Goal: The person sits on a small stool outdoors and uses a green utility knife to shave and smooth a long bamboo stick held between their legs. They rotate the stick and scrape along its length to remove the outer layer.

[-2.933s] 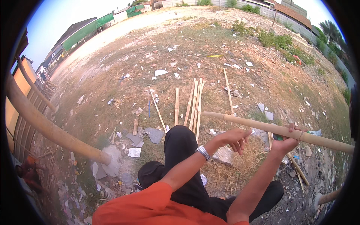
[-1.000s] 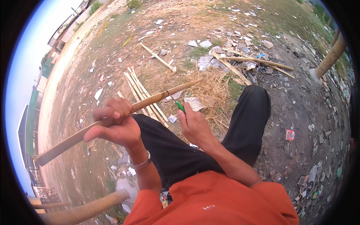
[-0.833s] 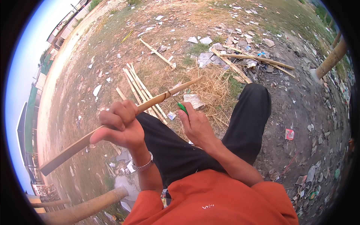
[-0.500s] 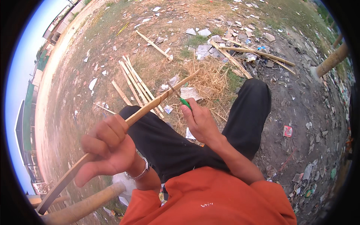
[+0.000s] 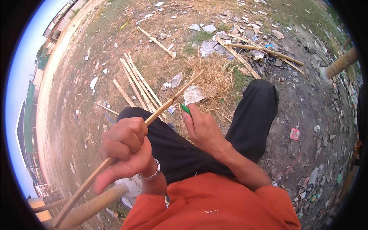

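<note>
My left hand point(image 5: 124, 149) is closed around a long bamboo strip point(image 5: 161, 108), which slants from the lower left up toward the middle. A dark notch or node shows on the strip near the blade. My right hand point(image 5: 205, 128) grips the green handle of a knife point(image 5: 185, 109), thumb along it. The knife's thin blade meets the strip at that notch. Beyond the strip's far end lies a heap of straw-like shavings point(image 5: 218, 80) on the ground between my knees.
Several split bamboo strips point(image 5: 138, 82) lie on the ground ahead to the left. More bamboo pieces point(image 5: 264, 50) rest among broken tiles at the far right. A thick bamboo pole point(image 5: 96, 203) runs beside me at lower left, and a post point(image 5: 341, 65) stands at right.
My left hand and the bamboo strip have shifted to the right. The knife blade now sits against the strip's notch, and the right hand has moved slightly left and down.
</note>
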Available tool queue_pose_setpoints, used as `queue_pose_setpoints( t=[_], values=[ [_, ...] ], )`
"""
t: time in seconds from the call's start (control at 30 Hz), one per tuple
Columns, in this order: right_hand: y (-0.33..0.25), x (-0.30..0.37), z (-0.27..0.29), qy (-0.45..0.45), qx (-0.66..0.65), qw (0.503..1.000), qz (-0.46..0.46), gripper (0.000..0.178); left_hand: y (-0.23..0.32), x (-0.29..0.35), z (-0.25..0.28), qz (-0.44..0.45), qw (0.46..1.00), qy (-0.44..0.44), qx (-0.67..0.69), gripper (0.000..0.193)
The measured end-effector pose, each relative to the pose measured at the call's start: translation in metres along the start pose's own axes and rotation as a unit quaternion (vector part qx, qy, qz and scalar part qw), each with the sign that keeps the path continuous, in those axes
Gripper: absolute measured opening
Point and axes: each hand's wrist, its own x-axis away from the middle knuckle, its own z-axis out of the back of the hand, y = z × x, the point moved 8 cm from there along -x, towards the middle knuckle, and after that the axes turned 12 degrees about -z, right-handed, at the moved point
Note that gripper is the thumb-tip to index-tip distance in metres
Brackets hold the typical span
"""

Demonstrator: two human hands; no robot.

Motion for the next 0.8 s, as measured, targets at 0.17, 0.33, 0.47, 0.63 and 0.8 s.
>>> queue_pose_setpoints(
  t=[0.17, 0.33, 0.47, 0.63, 0.8],
  values=[
    [-0.012, 0.005, 0.005, 0.004, 0.052, 0.998, -0.018, 0.014, -0.007, 0.0, -0.001, 0.002, 1.0, -0.001, 0.005, 0.072],
    [-0.008, -0.004, -0.001, 0.038, 0.063, 0.997, 0.038, 0.014, -0.006, 0.004, 0.013, 0.004, 1.0, 0.019, 0.001, 0.071],
    [-0.008, -0.005, -0.003, 0.047, 0.067, 0.995, 0.057, 0.013, -0.008, 0.004, 0.016, 0.001, 1.0, 0.025, -0.003, 0.07],
    [0.002, -0.013, -0.012, 0.041, 0.097, 0.993, 0.045, 0.013, -0.006, 0.011, 0.024, 0.001, 0.999, 0.048, -0.017, 0.069],
    [0.016, -0.031, -0.03, 0.049, 0.14, 0.986, 0.073, 0.015, -0.013, 0.016, 0.045, 0.015, 0.993, 0.107, -0.055, 0.068]
  ],
)
